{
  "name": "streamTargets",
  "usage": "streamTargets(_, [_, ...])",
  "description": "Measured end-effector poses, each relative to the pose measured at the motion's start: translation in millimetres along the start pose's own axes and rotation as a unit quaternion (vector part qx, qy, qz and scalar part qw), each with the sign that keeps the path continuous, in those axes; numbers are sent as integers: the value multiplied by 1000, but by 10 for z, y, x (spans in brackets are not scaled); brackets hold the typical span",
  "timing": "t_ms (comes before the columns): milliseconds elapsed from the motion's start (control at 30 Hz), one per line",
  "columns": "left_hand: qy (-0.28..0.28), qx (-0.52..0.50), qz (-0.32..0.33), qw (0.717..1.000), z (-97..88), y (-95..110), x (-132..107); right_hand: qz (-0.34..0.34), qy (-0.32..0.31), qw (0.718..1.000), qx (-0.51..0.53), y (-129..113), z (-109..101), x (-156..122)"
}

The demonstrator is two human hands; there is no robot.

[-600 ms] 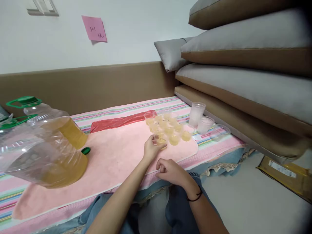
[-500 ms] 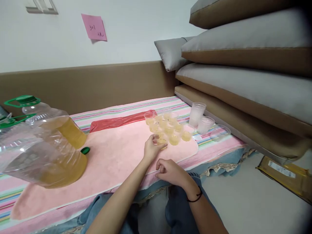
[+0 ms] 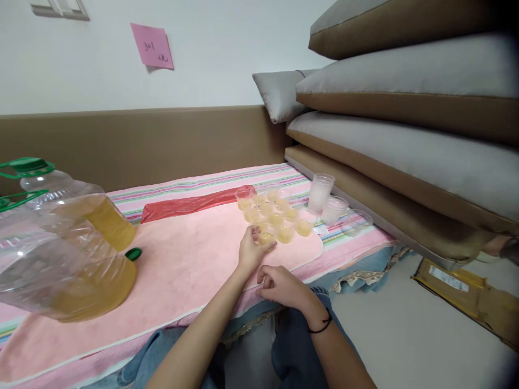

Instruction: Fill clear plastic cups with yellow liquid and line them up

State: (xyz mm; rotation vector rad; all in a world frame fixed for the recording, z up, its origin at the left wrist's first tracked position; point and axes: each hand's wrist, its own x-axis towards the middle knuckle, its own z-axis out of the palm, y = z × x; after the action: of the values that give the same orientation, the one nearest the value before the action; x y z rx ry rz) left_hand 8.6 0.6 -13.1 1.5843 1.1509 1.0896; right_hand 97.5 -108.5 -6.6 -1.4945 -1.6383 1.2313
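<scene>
My left hand (image 3: pixel 251 249) grips a small clear cup of yellow liquid (image 3: pixel 265 237) at the near edge of a cluster of several filled cups (image 3: pixel 274 213) on a pink mat (image 3: pixel 190 265). My right hand (image 3: pixel 281 286) rests loosely curled at the mat's front edge with nothing in it; a black band circles its wrist. Two large plastic jugs (image 3: pixel 68 248) with green handles, partly full of yellow liquid, stand at the left. A green cap (image 3: pixel 133 253) lies beside them.
A stack of empty clear cups (image 3: pixel 320 192) and single empty cups (image 3: pixel 335 208) stand right of the cluster. A red plastic sheet (image 3: pixel 190 203) lies behind the mat. Stacked cushions (image 3: pixel 405 135) rise at the right. A flat brown package (image 3: pixel 462 286) lies on the floor.
The view has shifted slightly left and down. My left hand stays on the same cup; the right hand has barely moved.
</scene>
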Motion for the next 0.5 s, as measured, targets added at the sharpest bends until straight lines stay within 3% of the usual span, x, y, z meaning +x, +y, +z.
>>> streamTargets(167, [2, -2, -2, 1000, -103, 34, -28, -25, 48, 996, 69, 127, -194, -75])
streamTargets(233, [9, 0, -10, 1000, -195, 83, -48, -43, 117, 988, 93, 224, -332, -125])
streamTargets(300, [11, -1, -14, 1000, -311, 154, -76, -57, 239, 964, 105, 352, -509, -183])
streamTargets(367, [14, -13, -11, 1000, -437, 232, -108, -55, 395, 911, 104, 512, -726, -244])
streamTargets(433, [19, -36, -7, 999, -556, 296, -142, -36, 544, 833, 94, 698, -977, -302])
streamTargets(500, [27, -53, -9, 998, -657, 330, -169, -11, 648, 758, 80, 892, -1241, -344])
